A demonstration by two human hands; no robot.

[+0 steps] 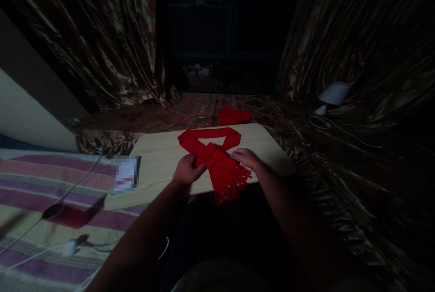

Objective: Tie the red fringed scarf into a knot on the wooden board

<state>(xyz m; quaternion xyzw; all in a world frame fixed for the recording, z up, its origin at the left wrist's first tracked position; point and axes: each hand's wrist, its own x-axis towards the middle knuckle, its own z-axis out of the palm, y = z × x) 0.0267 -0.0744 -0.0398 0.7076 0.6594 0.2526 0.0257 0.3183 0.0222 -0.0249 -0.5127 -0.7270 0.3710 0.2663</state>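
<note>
A red knitted scarf lies on a pale wooden board, its band looped at the far side and its folded middle crossed over. The fringed end spreads toward me and hangs past the board's near edge. My left hand is closed on the left edge of the crossed part, with the thumb lying over the cloth. At the right edge of the fold, my right hand has its fingers curled and pinched together at the cloth. Dim light hides the exact grip of the right fingertips.
Behind the board lies another red cloth item. A pixelated white packet rests at the board's left edge. On the striped cover are a red cup-like object, a white plug and cables. A small lamp stands at right.
</note>
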